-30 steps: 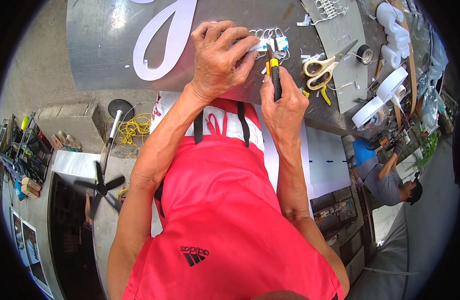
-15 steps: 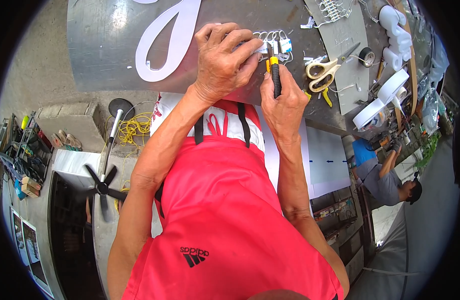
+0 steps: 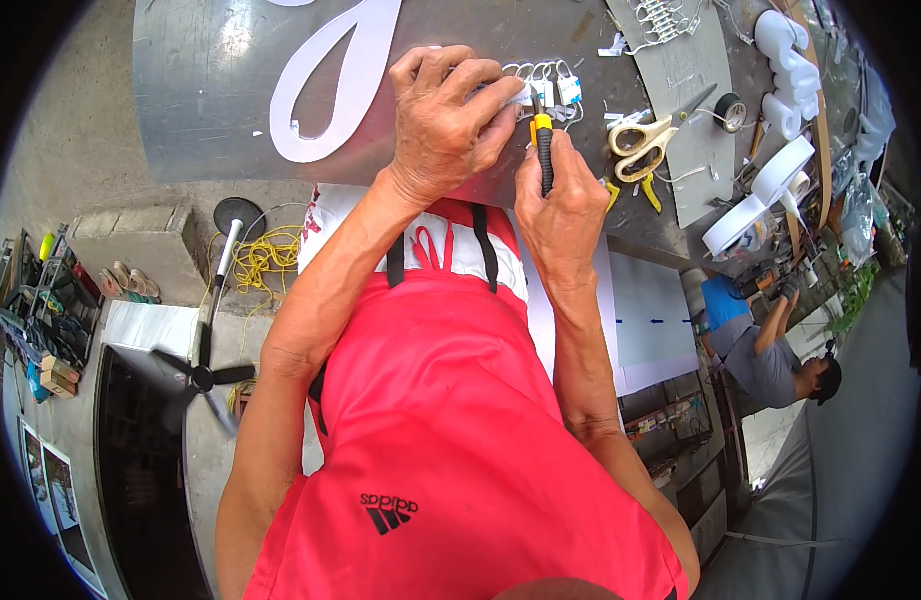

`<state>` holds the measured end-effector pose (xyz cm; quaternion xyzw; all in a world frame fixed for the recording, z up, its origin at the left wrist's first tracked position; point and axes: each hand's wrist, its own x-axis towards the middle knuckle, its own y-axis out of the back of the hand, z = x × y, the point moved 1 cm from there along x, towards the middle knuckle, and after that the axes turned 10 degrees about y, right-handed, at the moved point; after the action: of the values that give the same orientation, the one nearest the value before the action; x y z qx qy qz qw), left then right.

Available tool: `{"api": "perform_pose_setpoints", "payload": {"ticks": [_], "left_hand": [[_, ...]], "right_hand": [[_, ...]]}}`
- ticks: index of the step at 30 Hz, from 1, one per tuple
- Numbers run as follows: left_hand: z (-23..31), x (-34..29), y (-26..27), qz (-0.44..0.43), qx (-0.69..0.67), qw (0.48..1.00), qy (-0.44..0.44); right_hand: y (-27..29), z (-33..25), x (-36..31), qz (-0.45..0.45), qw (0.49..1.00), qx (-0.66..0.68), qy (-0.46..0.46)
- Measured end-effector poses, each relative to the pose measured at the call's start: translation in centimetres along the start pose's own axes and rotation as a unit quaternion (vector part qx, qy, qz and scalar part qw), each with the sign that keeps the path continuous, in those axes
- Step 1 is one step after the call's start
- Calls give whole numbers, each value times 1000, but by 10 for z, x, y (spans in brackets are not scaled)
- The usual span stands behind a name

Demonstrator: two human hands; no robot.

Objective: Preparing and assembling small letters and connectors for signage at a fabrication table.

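A row of small white LED modules (image 3: 570, 91) joined by looped white wires lies on the metal table top (image 3: 211, 110). My left hand (image 3: 451, 125) bends over the left end of this row, fingers curled and pressing on it; they hide that end. In my right hand (image 3: 563, 205) is a utility knife (image 3: 545, 150) with a yellow and black handle. Its tip points away from me and meets the modules just right of my left fingertips. Whether the blade touches a module or a wire cannot be made out.
Cream-handled scissors (image 3: 643, 145) and yellow-handled pliers (image 3: 651, 192) lie to the right, near a black tape roll (image 3: 731, 112). A white looped cut-out (image 3: 316, 125) rests at left. White rolled strips (image 3: 761, 205) stand at the table's right. Another person (image 3: 771, 345) works farther right.
My right hand and the knife have shifted slightly left along the modules. My left hand stays in place. The fan at lower left has turned.
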<state>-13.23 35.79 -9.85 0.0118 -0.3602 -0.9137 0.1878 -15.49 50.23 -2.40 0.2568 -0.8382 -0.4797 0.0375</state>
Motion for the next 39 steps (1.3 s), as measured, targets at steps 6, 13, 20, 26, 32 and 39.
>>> {"api": "perform_pose_setpoints", "payload": {"ticks": [6, 13, 20, 26, 32, 39], "left_hand": [[-1, -1, 0, -2, -1, 1000, 3], [0, 0, 1, -2, -13, 1000, -2], [-1, 0, 3, -15, -21, 1000, -4], [-6, -2, 3, -24, -40, 999, -8], [-6, -1, 4, -23, -39, 999, -9], [-5, 0, 4, -14, -33, 999, -7]], "right_hand": [[2, -3, -4, -19, 1000, -18, -4], [9, -2, -16, -44, 999, -13, -9], [19, -7, -15, 4, 998, 52, -21], [8, -7, -3, 3, 998, 59, -11], [3, -5, 1, -4, 999, 53, -7], [1, -1, 3, -3, 999, 39, 5]]}}
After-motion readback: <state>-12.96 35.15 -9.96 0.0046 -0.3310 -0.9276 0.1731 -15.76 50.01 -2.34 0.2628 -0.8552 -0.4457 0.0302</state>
